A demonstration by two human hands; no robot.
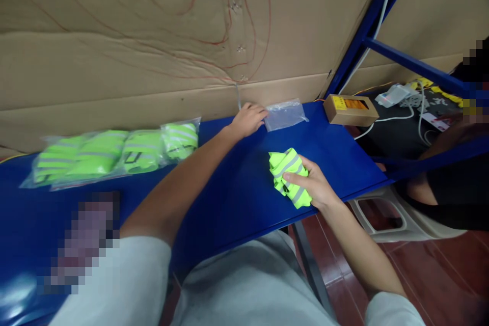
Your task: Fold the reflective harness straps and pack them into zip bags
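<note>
We log the right hand (318,184) just right of centre in the frame, closed around a folded fluorescent yellow-green cloth (292,165) with grey bands; the thumb lies across its near face, and the bundle is held over the front part of the blue table (225,193). We find the left hand (249,120) near the middle of the frame, farther back on the table, fingers bent, fingertips at the left edge of a flat clear plastic bag (288,116); we cannot tell whether they pinch the film or merely rest on it. At centre left we count four bagged bundles (143,150) of similar banded yellow-green cloth, side by side in clear wrapping along the back of the table, the left ones overlapping. Right of the clear bag, we note a small brown carton (349,110) with a yellow label, at the table's far right end. Behind the table we observe a cardboard wall (114,61) bearing red curved lines. At lower left an object (86,239) is pixelated beyond identification. At the right edge we record another person, partly in view, beside a pale plastic stool (412,224).
</note>
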